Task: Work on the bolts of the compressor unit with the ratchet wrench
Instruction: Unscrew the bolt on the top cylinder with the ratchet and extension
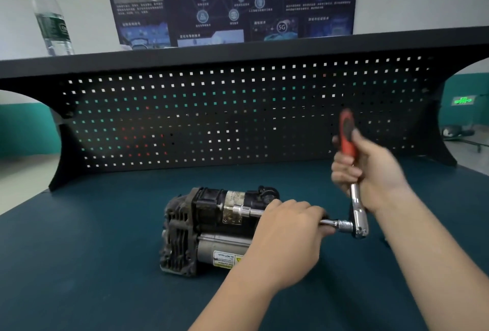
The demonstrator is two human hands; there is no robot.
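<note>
While the right hand [370,171] holds the wrench [353,185] handle and the left hand [288,227] wraps the extension bar [330,223], the socket [242,210], seemingly on a compressor [206,227] bolt, could slip if tilted.

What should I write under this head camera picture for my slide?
Right hand swings the red-handled ratchet wrench while the left hand steadies its extension bar on the compressor unit.

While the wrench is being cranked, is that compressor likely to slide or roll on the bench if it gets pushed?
Probably stays put. The compressor unit looks like dense metal, finned casting plus motor cylinder, so likely heavy for its size. It lies on its side on the green bench mat, which may add grip. Its blocky finned end should resist rolling, and the left hand steadies the extension bar.
</note>
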